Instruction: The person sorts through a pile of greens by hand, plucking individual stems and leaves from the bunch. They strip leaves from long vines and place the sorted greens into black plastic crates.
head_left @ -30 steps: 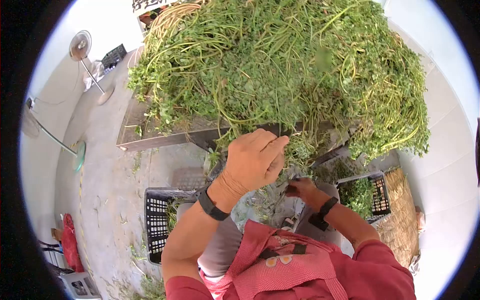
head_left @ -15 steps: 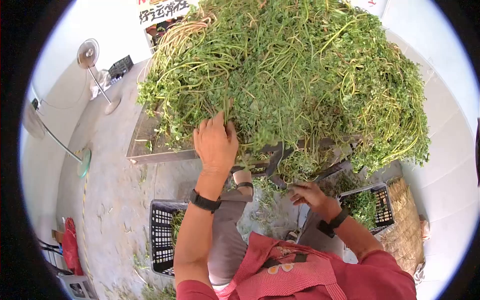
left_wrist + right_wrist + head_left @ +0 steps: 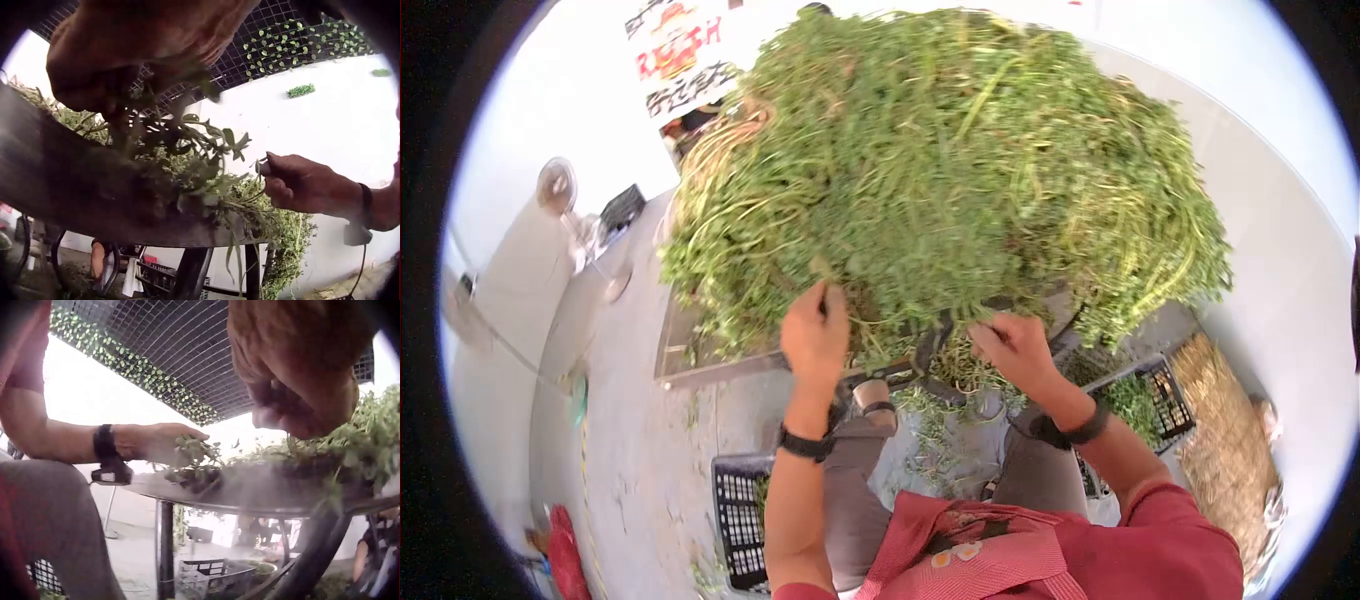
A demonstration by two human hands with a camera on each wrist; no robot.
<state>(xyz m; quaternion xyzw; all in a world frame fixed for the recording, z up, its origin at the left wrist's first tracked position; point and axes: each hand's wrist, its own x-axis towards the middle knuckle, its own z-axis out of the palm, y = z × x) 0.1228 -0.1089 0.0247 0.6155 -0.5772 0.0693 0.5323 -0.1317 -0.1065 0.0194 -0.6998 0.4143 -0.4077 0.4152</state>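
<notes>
A large heap of leafy green stems [image 3: 940,180] covers the table [image 3: 720,373]. At the heap's near left edge, my left hand [image 3: 815,335] has curled fingers and grips a few leafy sprigs; the right wrist view shows leaves [image 3: 190,453] at the fingers of this hand [image 3: 156,442]. My right hand [image 3: 1015,350] is at the near edge, right of centre. In the left wrist view this hand [image 3: 306,181] pinches a thin green stem between thumb and fingers. Its fingers look curled in the right wrist view, where the hand [image 3: 294,369] is above the tabletop.
Black crates stand on the floor at left [image 3: 740,510] and right [image 3: 1175,400], the right one holding greens. A straw mat [image 3: 1225,450] lies beyond the right crate. Both knees are below the table edge. A standing fan [image 3: 557,187] and red bag [image 3: 565,555] are at left.
My right hand has risen from below the table edge to the heap's near edge. My left hand moved forward-left from centre to the heap's left part, then slightly back. The head view has shifted.
</notes>
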